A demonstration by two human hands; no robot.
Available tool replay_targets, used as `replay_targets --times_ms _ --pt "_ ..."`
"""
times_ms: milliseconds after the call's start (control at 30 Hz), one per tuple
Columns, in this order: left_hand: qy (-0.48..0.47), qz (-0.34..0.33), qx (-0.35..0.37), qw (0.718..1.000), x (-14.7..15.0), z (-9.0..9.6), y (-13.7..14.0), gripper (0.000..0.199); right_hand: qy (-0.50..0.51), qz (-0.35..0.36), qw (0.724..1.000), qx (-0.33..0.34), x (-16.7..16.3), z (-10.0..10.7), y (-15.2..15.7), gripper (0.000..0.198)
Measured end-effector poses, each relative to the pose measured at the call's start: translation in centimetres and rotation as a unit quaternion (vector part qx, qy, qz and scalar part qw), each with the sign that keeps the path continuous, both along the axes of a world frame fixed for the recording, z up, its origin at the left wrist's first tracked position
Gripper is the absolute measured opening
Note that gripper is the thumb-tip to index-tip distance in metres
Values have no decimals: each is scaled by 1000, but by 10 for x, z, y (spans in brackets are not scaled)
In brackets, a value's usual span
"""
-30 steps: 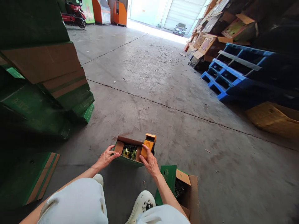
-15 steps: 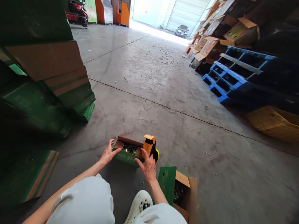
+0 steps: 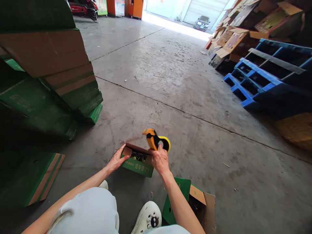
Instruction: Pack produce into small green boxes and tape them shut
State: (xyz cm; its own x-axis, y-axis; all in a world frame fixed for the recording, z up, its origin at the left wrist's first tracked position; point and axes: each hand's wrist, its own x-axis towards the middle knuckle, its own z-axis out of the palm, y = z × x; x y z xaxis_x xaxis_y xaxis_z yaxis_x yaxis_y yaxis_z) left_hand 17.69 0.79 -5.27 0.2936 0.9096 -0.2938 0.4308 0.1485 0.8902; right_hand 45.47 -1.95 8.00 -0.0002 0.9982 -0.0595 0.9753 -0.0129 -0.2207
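In front of my knees a small green cardboard box (image 3: pixel 139 166) with pale lettering is held up, its top uncovered and dark, glinting contents (image 3: pixel 138 157) inside that I cannot make out. My left hand (image 3: pixel 118 160) grips the box's left end, thumb on the near edge and fingers along the side. Wrapped in my right hand (image 3: pixel 160 160) is an orange, yellow and black tape dispenser (image 3: pixel 151 140), tilted just above the box's right end. The same hand is at that end of the box; its fingertips are partly hidden.
A larger green box (image 3: pixel 210 213) with raised flaps stands beside my right forearm. Stacked green cartons (image 3: pixel 53 65) rise at the left. Blue pallets (image 3: pixel 264 76) and piled cardboard boxes (image 3: pixel 234 40) stand at the right. A parked car (image 3: pixel 201 23) shows far ahead.
My right hand has turned and closed around the tape dispenser, which now tilts leftward over the box. The box's lettered front shows more. My left hand remains on its left end.
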Motion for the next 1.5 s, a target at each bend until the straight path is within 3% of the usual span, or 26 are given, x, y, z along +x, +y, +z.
replay_targets --times_ms 100,233,400,533,667,733,800,933,1000,1067,1133,1200,1333,1433,1500 --pt "15 -12 6 1000 0 4 -6 87 2 65 995 -82 -4 2 -4 41" --pt "23 -39 15 999 0 12 -13 81 58 74 987 -128 -2 -14 -42 55" --pt "39 -61 14 997 -2 18 -14 74 151 8 985 -84 -13 -48 -105 54" --pt "30 -61 12 998 -5 21 -12 65 137 -50 989 -24 -32 -67 -127 57" --pt "33 -53 -21 998 -6 23 -12 66 77 2 997 19 -52 -73 -129 101" --pt "30 -43 -34 998 -5 22 -11 65 38 25 999 16 -64 -74 -129 114" --pt "8 -28 -40 999 -4 22 -11 63 11 52 999 4 -76 -75 -129 106" --pt "-41 -13 -66 997 -3 24 -11 65 2 110 994 -2 -92 -71 -128 68" --pt "-58 -22 -74 995 -4 27 -10 70 -10 104 995 2 -93 -68 -126 65" --pt "-68 -63 -48 995 -7 31 -7 74 -26 91 996 3 -92 -65 -123 70" --pt "-32 -150 16 988 -12 36 -2 81 -32 89 996 0 -90 -64 -122 75" --pt "49 -266 77 960 -15 43 7 92 -27 90 996 -4 -89 -64 -122 78" --pt "195 -457 172 851 -8 52 26 114 -15 76 997 5 -87 -71 -126 73" --pt "197 -536 253 781 7 51 33 130 -11 69 997 33 -86 -77 -128 67" --pt "182 -561 292 753 16 50 33 130 -9 64 996 65 -84 -81 -128 66"
